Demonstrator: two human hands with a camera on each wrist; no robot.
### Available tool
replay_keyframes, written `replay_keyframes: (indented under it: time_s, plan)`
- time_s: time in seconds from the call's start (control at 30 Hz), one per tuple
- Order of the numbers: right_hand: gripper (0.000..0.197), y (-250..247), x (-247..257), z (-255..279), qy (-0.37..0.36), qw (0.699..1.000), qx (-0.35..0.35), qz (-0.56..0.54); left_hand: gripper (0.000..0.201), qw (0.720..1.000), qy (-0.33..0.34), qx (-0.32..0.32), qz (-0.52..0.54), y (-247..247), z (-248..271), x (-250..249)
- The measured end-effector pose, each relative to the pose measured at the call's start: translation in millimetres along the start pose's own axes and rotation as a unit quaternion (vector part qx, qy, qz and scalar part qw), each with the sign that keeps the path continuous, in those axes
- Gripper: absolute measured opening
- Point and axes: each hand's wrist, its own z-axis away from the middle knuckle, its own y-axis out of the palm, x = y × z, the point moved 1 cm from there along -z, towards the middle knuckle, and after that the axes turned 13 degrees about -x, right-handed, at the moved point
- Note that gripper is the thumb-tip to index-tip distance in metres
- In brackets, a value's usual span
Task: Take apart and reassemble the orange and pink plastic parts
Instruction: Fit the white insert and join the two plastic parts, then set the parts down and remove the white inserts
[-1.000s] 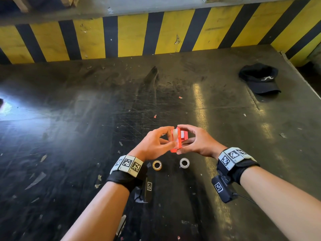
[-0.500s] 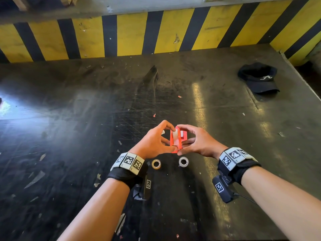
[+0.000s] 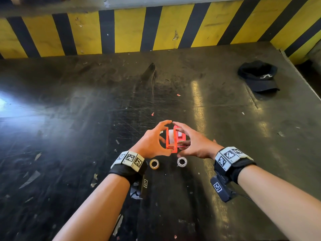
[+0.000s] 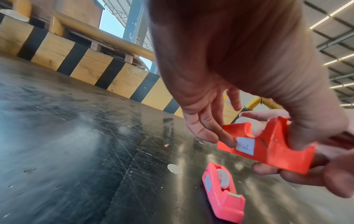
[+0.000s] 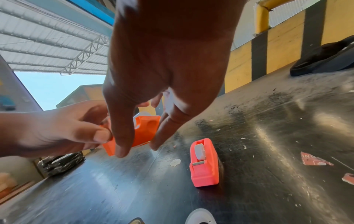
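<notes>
Big dark scratched table with yellow-black striped barrier at the back; black cap far right corner, well apart from the work, out of the way

Both hands meet mid-table, raised off the surface, so the piece can be worked from two sides. Left hand pinches the orange dispenser – thumb on the near end, fingers on the other side; orange body stands on edge between the palms, white roll core visible in its slot, likely held this way to get the core in or out. Right hand supports it from below and the far side, fingers only loosely curled, two of them spread apart pointing down in the right wrist view; how firmly it grips, cannot tell

Pink dispenser lies on the table just beyond the hands, roll seated, untouched – judged next or already done

Two loose tape rolls, a tan roll and a clear roll, parked near the wrists, within reach for refitting
</notes>
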Motion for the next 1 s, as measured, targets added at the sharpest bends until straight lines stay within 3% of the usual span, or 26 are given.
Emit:
replay_keyframes:
  time_s: [0.2,0.37,0.6,0.8,1.0]
  plan:
    - [0.102,-8.6,-15.2,-30.4,-0.035,0.978,-0.073,0.195,0.116,0.998,-0.031,-0.022,-0.052,-0.1,-27.4,27.1]
    - [0.121,-7.9,-43.2,-51.8,0.017,0.957,-0.043,0.285,0.122,0.995,-0.05,-0.003,-0.085,20.3,-51.6,56.1]
    - [0.131,8.1,-65.8,-73.0,0.034,0.94,-0.05,0.334,0.123,0.993,-0.068,0.01,-0.093,42.6,-66.2,86.4]
    - [0.118,14.4,-74.6,-82.0,0.025,0.941,-0.081,0.329,0.117,0.991,-0.063,-0.004,-0.116,52.3,-69.2,97.9]
    - [0.116,8.9,-68.2,-76.9,0.009,0.955,-0.096,0.282,0.126,0.994,-0.055,-0.004,-0.091,46.6,-63.3,88.4]
